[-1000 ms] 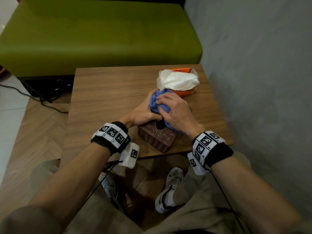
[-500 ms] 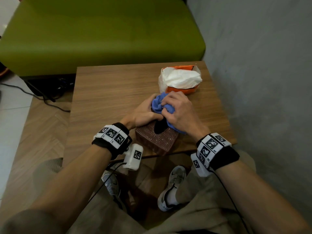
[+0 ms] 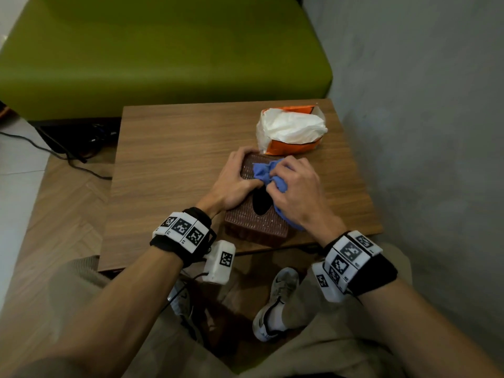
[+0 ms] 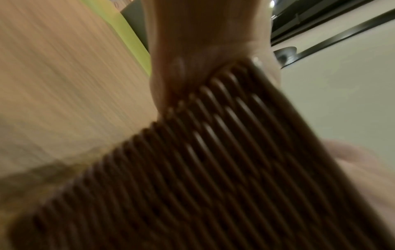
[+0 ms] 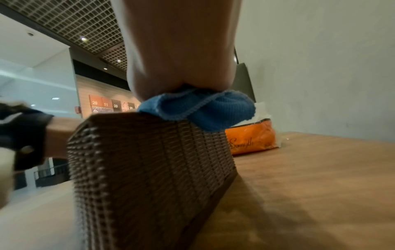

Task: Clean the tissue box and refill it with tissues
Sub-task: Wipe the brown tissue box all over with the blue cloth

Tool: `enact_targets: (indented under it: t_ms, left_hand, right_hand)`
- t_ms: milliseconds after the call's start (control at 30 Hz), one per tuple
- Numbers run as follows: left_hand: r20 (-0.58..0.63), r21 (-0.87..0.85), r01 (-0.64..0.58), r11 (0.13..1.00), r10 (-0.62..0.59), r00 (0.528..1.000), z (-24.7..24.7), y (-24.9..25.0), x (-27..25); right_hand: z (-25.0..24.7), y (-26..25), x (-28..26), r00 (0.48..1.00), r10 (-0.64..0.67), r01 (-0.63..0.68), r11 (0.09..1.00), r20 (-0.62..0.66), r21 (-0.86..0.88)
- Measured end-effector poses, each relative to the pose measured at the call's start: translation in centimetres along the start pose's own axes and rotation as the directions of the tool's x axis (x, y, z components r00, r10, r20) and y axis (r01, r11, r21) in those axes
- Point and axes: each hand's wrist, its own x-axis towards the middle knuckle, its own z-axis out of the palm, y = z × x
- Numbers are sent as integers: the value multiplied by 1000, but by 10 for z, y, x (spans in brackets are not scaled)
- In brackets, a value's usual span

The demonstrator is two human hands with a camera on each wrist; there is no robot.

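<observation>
A brown woven tissue box (image 3: pixel 259 222) (image 5: pixel 149 160) (image 4: pixel 224 169) lies on the wooden table (image 3: pixel 169 165) near its front edge, with a dark oval slot on top. My left hand (image 3: pixel 234 181) (image 4: pixel 192 67) grips the box along its left side, the thumb on top. My right hand (image 3: pixel 294 192) (image 5: pixel 177 50) holds a bunched blue cloth (image 3: pixel 268 173) (image 5: pixel 198 110) pressed on the box's top. Behind the box lies an orange pack of white tissues (image 3: pixel 291 132) (image 5: pixel 252 135), torn open.
A green sofa (image 3: pixel 163 50) stands behind the table and a grey wall (image 3: pixel 422 132) runs along the right. Cables (image 3: pixel 54 151) lie on the floor at the left. My knees and shoes (image 3: pixel 275 304) are under the table's front edge.
My right hand has slid the blue cloth along the box's top toward the far end, uncovering the dark slot. My left hand keeps its grip on the box's side.
</observation>
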Motion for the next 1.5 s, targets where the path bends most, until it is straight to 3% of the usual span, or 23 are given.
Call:
enact_targets:
  t_ms: [200,300,467,733,833,1000,1133,1267,1367,1500]
  left_hand:
    - [-67,130,-29,991,37,997,-1,4,13]
    - [-99,134,13,991,0,995,-1,4,17]
    - [-130,157,-20,987,40,991,4,3,14]
    - [-107,181,-13,983,33,994,2,6,13]
    - [-137,200,4,980,24,990,0,4,10]
    - [-201,268,80,960,-25,979,-1,6,9]
    - [-218,326,99,940,-28,976,2,4,4]
    - [-193,467,85,880,8,981,-4,7,5]
    - [-137,392,-7,920,66,988,-5,10,6]
    - [-75,489,-41,871,88,993,-9,12,9]
  right_hand:
    - [10,-5,13,993,92,-92,996,-75,4]
    - [8,-9,1,993,89,-91,995,-72,-31]
    - [8,-5,21,986,144,-145,989,-79,-2]
    - [2,-1,-3,995,80,-79,996,-52,30]
    - [4,3,13,993,110,-107,993,-52,54]
    - [-3,-6,-28,997,35,-29,995,-62,96]
    - [-4,5,-5,999,44,-41,996,-26,77]
    - [1,8,7,999,30,-28,999,-29,47]
    - [2,5,17,999,15,-15,1000,31,5]
    - [0,-3,28,994,49,-45,998,93,-52]
